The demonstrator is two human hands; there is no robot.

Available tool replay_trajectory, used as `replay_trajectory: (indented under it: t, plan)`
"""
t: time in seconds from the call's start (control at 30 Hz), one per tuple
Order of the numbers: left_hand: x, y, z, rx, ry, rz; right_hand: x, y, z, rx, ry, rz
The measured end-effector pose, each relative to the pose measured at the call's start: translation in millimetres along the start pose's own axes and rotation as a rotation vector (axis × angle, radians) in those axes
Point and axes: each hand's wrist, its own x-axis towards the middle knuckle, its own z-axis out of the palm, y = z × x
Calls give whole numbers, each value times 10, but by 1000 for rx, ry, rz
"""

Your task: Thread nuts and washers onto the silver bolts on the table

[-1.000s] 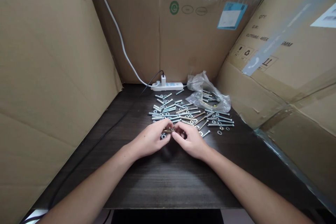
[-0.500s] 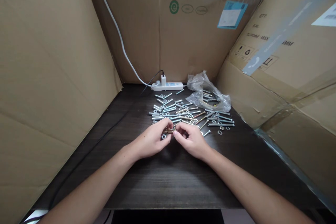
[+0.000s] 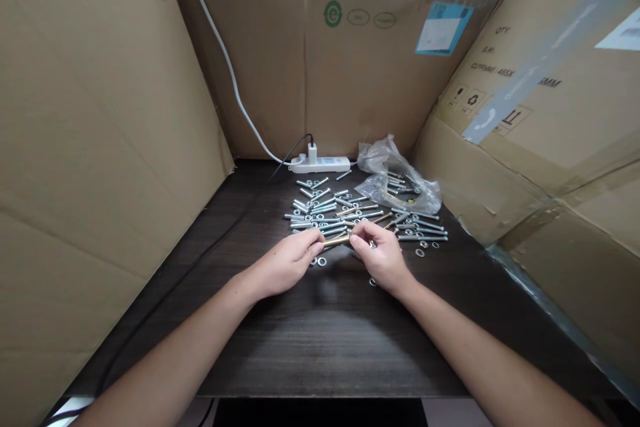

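Head view, looking down at the dark bench (image 3: pixel 310 340).

- Left hand (image 3: pixel 290 263) is pinching shut, thumb against forefinger, on the near end of one brass-coloured bolt (image 3: pixel 337 239). Right hand (image 3: pixel 383 257) is closing its fingertips on the other end. The bolt is hanging just above the bench between the two hands, roughly level. Held by both ends, likely so the shank is staying free and steady.
- Both wrists are lying low over the bench, probably for support in fine finger work.
- Two loose washers are lying close by: one washer (image 3: pixel 322 261) just beside the left fingers, a second, smaller one (image 3: pixel 373 281) under the right wrist.
- Behind the hands, a spread of bolts and washers (image 3: pixel 345 210) is lying flat, within easy reach. Several dozen pieces, too crowded to count exactly; most silver, a few brass.
- One clear plastic bag (image 3: pixel 400 180) is sitting at the rear right, more bolts showing inside.
- One white power strip (image 3: pixel 320 164) is sitting against the back, one plug in it. Its white cable (image 3: pixel 225 60) is running up, and a black cable (image 3: pixel 200 247) is trailing left.
- Three cardboard boxes (image 3: pixel 100 147) are walling in the bench.
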Motion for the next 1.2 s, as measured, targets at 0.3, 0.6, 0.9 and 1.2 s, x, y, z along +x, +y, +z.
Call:
replay_trajectory:
  t: [0.3,0.6,0.9,1.2]
  plan:
    - [12,12,-1,25,67,21,17,68,31,209,-9,59]
    - [15,33,82,-53,51,50,-49,-135,204,237,-53,6]
    - [28,-85,-34,86,164,-54,728,307,-693,-551,158,-56]
    - [40,-224,-96,227,130,-14,1114,1036,-1130,-1063,81,309]
